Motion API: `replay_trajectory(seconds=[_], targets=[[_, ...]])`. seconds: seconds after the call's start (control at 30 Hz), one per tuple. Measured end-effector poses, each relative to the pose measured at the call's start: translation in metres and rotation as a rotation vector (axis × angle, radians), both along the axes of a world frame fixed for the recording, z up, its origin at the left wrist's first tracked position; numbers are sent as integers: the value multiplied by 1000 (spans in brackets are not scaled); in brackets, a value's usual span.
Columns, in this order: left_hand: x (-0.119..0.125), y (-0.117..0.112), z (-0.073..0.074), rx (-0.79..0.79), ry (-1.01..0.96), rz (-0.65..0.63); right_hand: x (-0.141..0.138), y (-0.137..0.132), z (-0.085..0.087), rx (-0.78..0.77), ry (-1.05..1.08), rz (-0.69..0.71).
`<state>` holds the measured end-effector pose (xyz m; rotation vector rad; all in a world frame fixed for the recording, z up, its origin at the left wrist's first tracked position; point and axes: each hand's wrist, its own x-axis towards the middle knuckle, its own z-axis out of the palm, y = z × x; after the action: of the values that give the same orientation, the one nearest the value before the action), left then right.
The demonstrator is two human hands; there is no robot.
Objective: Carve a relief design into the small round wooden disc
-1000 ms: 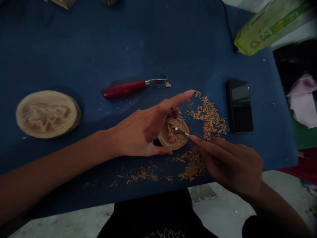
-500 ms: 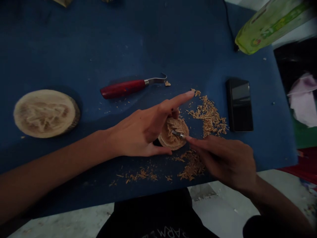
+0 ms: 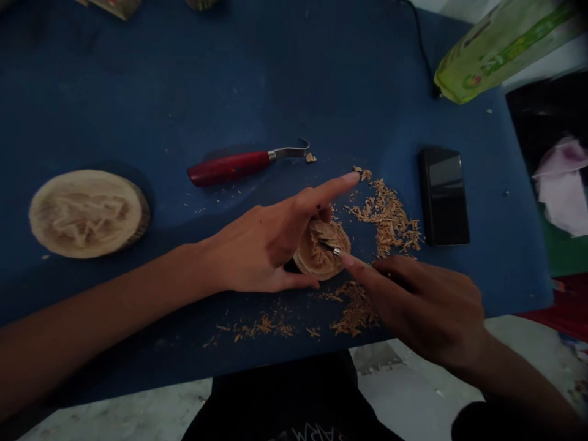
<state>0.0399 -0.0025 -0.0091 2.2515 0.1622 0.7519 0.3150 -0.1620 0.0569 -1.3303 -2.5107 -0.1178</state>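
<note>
A small round wooden piece [image 3: 321,254] with a carved face lies on the blue table top [image 3: 285,79]. My left hand [image 3: 266,242] grips its left side with thumb and fingers, the index finger stretched out above it. My right hand [image 3: 425,306] holds a small carving tool [image 3: 331,248], its metal tip pressed into the carved face. Wood shavings [image 3: 386,211] lie to the right of the piece and in front of it.
A red-handled hook knife [image 3: 239,164] lies behind my hands. A larger carved wood slice [image 3: 87,211] rests at the left. A black phone [image 3: 443,195] lies at the right, a green packet [image 3: 500,46] at the far right corner. The table's near edge runs just below my hands.
The tool tip has slid leftward across the carved face as my right hand pushed in. My left hand has kept its grip on the piece.
</note>
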Motion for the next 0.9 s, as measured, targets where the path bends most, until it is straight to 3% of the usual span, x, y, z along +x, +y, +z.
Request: replay_trajectory(seconds=[0.2,0.37,0.57,0.7,0.83,0.9], targets=[[1,-1,0,-40,30,8,-5,7,-2,-35,44,-65],[1,-1,1,-42,42,-11,-1,16,6,-227,229,-89],[1,0,1,-12,54,11,7,14,19,-72,16,-30],[0,0,1,-5,59,13,3,13,23,-60,-115,28],[-1,-1,1,-8,44,5,0,16,19,-30,-120,53],[-2,-1,1,-29,43,6,3,21,14,-74,11,57]])
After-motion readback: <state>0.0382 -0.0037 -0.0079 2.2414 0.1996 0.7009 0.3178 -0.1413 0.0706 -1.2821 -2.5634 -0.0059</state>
